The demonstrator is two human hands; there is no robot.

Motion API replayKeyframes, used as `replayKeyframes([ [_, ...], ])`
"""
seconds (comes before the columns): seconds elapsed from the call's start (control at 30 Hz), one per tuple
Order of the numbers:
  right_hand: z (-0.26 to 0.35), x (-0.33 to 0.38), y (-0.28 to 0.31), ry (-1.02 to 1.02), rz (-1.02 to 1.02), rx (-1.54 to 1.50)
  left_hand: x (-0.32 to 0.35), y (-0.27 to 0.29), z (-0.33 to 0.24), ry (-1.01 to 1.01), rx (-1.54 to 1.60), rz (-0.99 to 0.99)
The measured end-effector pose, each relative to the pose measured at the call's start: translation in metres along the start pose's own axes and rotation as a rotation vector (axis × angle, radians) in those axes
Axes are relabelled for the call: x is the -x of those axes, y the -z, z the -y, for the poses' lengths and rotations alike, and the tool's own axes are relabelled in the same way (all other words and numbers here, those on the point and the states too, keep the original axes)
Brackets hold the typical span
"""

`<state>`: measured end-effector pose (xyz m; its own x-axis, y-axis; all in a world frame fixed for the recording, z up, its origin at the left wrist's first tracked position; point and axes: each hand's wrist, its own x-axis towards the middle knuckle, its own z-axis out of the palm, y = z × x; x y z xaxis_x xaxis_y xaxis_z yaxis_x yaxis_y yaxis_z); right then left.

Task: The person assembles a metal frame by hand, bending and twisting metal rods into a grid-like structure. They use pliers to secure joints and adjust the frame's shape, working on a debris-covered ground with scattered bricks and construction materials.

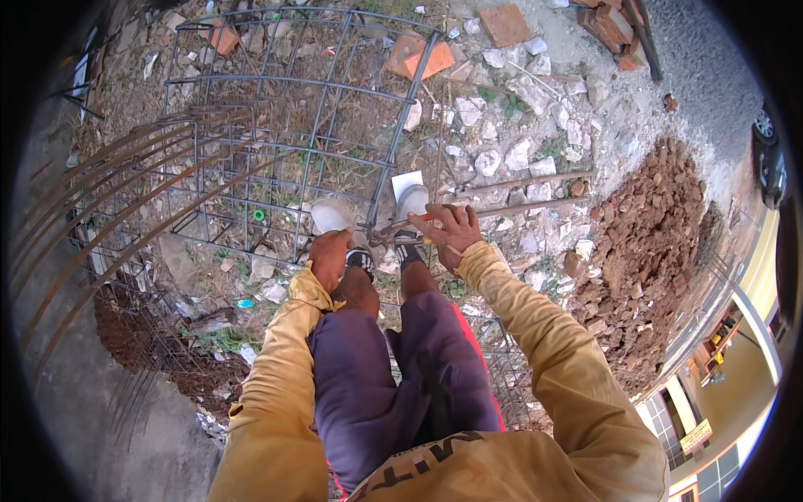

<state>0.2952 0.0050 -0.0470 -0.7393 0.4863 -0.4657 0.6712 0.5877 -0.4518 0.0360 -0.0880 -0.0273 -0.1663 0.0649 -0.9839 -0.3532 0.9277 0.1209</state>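
Note:
A steel rebar cage (316,134) lies on the rubble in front of me, reaching back from my feet. My right hand (452,234) is closed round the handles of a pair of pincers (395,227). Their jaws meet the cage at its near right corner, between my shoes. Just left of that corner, my left hand (329,259) is closed by the cage's near edge. What its fingers grip, if anything, is hidden. The pale toe of my left shoe (332,215) shows behind that hand, and my right shoe (412,201) is beyond the pincers.
Rusty bars (125,213) curve across the left side. A heap of reddish soil (648,259) rises at the right. Broken stones (519,155) and brick pieces (504,25) litter the ground. Two loose rods (531,181) lie right of the cage. A car (771,163) stands at the far right.

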Motion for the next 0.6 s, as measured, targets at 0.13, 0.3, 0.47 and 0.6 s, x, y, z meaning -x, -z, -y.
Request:
replayKeyframes([
  [0.13,-0.03,0.01,-0.02,-0.573,0.1,-0.332,-0.004,-0.009,-0.032,-0.168,0.432,0.017],
  [0.3,-0.063,0.07,-0.008,-0.416,-0.088,-0.568,-0.022,-0.001,-0.051,-0.711,0.196,-0.415],
  [0.47,-0.033,0.106,0.025,-0.524,-0.227,-0.91,-0.003,0.012,-0.054,-0.922,-0.088,-0.53],
  [0.6,-0.035,0.049,0.025,-0.529,-0.359,-0.888,-0.016,0.023,-0.033,-0.83,-0.227,-0.464],
])
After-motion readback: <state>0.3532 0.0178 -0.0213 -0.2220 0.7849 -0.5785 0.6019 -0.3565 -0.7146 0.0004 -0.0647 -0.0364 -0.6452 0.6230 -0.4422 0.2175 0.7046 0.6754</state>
